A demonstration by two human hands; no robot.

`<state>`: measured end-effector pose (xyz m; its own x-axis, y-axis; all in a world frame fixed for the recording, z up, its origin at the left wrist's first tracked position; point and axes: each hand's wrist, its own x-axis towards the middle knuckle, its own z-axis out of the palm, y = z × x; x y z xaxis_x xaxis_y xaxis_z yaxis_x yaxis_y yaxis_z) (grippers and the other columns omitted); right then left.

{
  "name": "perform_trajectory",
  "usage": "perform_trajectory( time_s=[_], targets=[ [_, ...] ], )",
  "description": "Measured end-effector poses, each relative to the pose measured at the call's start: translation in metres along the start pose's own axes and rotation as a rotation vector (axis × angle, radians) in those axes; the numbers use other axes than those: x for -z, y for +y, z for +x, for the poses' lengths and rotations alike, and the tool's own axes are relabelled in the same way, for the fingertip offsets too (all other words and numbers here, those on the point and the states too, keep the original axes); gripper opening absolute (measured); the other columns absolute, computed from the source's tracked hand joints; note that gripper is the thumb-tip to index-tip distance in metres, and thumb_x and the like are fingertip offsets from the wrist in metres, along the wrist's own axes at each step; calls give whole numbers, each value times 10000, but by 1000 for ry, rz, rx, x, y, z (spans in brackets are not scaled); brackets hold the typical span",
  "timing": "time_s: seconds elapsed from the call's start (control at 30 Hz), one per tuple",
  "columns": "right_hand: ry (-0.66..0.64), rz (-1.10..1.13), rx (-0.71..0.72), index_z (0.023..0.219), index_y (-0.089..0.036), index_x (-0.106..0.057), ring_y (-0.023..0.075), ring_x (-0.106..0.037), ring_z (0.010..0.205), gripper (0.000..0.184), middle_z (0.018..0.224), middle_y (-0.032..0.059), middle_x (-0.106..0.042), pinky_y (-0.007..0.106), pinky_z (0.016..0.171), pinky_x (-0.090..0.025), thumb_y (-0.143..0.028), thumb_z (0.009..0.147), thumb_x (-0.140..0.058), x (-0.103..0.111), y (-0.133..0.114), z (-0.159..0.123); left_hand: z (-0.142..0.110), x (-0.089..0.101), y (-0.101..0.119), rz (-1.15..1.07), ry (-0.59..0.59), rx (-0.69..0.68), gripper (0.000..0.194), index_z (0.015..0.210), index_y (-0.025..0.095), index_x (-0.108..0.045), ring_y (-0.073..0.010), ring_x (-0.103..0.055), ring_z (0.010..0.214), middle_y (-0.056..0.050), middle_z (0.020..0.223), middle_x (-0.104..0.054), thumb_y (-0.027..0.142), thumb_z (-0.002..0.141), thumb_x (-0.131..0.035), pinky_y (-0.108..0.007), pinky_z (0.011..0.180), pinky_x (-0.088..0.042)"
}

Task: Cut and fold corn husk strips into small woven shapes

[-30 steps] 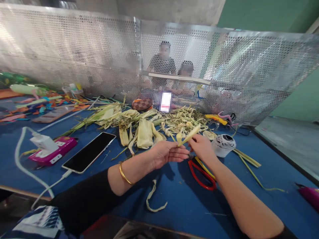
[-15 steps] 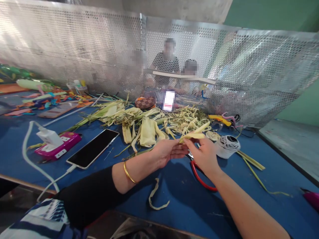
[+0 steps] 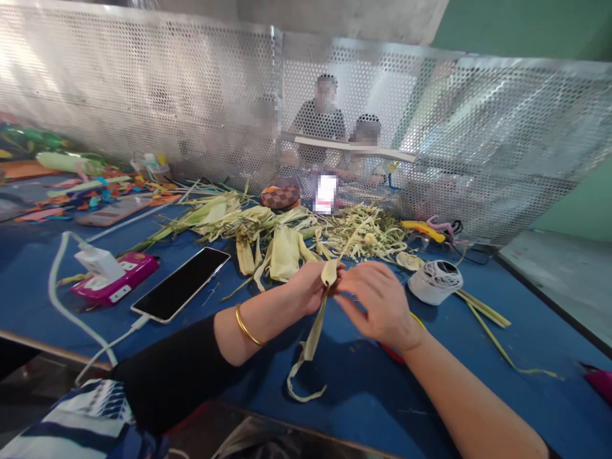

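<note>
My left hand (image 3: 310,285) pinches a pale corn husk strip (image 3: 329,272), folded into a small loop with a dark hole at its base. One tail of the husk hangs down toward the table, where it overlaps a curled husk scrap (image 3: 306,396). My right hand (image 3: 380,303) is at the loop's right side, thumb and fingertips closed in on the husk; their exact contact is partly hidden. Under my right wrist, a bit of red scissors handle (image 3: 393,354) shows. To the right stands a ball of white string (image 3: 435,282).
Behind my hands lie heaps of corn husks (image 3: 284,252) and shredded husk (image 3: 368,229). A phone (image 3: 182,285) on a cable and a magenta power strip (image 3: 129,280) are at left. Husk stalks (image 3: 482,307) lie right. A perforated metal screen (image 3: 191,95) stands at the back, people beyond it.
The husk has gone from lying sideways to a folded loop with a tail hanging down. My right hand has turned over and shifted slightly left, covering more of the scissors.
</note>
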<state>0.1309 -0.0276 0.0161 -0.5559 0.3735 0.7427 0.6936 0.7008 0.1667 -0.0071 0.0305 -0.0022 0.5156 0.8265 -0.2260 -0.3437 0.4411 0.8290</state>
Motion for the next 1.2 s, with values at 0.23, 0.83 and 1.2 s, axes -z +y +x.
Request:
perform_trajectory(
  time_s=[0.23, 0.83, 1.2],
  targets=[
    [-41, 231, -531, 806, -226, -648, 202, -628, 740, 195, 805, 55, -687, 328, 703, -469, -306, 903, -498, 0, 10, -2, -13, -21, -2, 122, 26, -28, 207, 612, 133, -568, -44, -409, 414, 6, 551, -560, 164, 817, -565, -177, 397, -278],
    [-171, -212, 162, 837, -180, -669, 156, -575, 673, 220, 723, 51, -668, 327, 692, -387, -116, 917, -475, 22, 24, -3, -11, -12, 29, -1, 44, 116, 278, 797, 98, -676, -33, -501, 463, -40, 701, -653, 197, 934, -455, -113, 363, -333],
    [-348, -156, 105, 872, -161, -682, 174, -555, 689, 262, 746, 56, -650, 324, 670, -403, -139, 931, -428, 22, 32, -3, -12, -20, 32, -229, 78, 156, 250, 784, 105, -625, -65, -616, 582, -28, 719, -675, 135, 943, -435, -126, 549, -504]
  ],
)
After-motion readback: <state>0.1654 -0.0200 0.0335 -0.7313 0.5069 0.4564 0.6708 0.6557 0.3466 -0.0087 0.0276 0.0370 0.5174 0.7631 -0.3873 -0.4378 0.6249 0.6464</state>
